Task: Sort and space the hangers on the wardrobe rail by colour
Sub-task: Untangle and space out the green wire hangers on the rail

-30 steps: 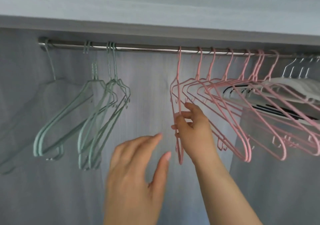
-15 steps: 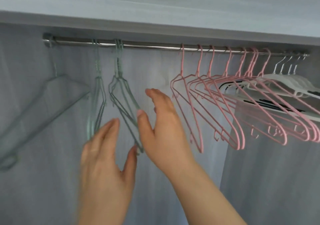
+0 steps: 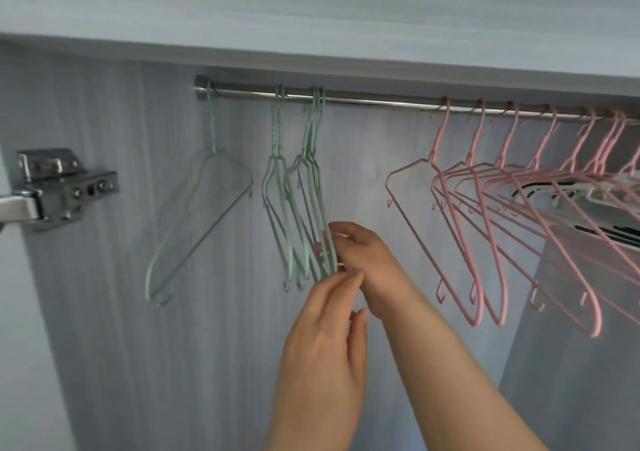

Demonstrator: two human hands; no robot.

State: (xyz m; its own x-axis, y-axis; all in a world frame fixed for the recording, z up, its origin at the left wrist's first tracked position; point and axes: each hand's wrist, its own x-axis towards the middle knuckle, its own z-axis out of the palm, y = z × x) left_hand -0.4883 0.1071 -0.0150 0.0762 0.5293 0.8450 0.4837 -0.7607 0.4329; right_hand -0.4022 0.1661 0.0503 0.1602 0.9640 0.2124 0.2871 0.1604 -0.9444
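A steel rail (image 3: 374, 100) runs under the wardrobe's top shelf. One green hanger (image 3: 207, 190) hangs alone at its left end. Right of it hang two more green hangers (image 3: 273, 187), then a tight bunch of green hangers (image 3: 311, 173). My right hand (image 3: 363, 260) grips the lower end of that bunch, fingers curled round the wires. My left hand (image 3: 325, 339) reaches up from below, its straight fingertips touching the bunch's bottom tips just under the right hand. After a gap, several pink hangers (image 3: 485, 208) fill the right part of the rail.
A metal door hinge (image 3: 62, 187) sticks out of the left wall. White hangers with black trim (image 3: 568, 192) show behind the pink ones at the far right. The grey back panel (image 3: 356, 173) is bare between the green and pink groups.
My right hand let go of the leftmost pink hanger, moved left and took hold of the green bunch. My left hand rose to its bottom tips. The view shifted left.
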